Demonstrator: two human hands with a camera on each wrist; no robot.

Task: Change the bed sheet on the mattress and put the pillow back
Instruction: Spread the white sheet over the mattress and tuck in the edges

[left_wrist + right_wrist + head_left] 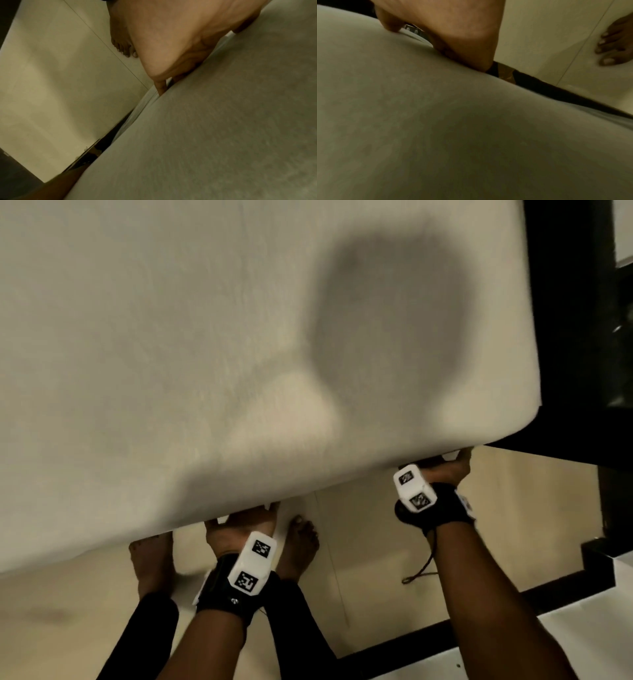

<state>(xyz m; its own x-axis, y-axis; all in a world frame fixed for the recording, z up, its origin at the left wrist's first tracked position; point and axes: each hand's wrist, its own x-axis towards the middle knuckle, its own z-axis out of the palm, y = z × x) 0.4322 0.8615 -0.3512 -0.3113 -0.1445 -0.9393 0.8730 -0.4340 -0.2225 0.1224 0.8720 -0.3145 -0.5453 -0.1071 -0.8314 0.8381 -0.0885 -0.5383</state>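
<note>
A cream, sheet-covered mattress (205, 337) fills most of the head view, and its near edge hangs over the floor. My left hand (243, 518) grips that edge near the middle, fingers tucked under it and hidden. My right hand (448, 467) holds the same edge close to the rounded right corner. In the left wrist view the left hand (180, 40) meets the mattress (223, 121) and its fingertips vanish behind the edge. The right wrist view shows the right hand (453, 27) likewise pressed into the mattress (436, 121). A thin white strip shows by each hand. No pillow is in view.
My bare feet (301, 546) stand on the cream tiled floor (394, 542) directly below the mattress edge. A dark bed frame (575, 337) runs along the right side. A white surface with a black border (513, 642) lies at the lower right.
</note>
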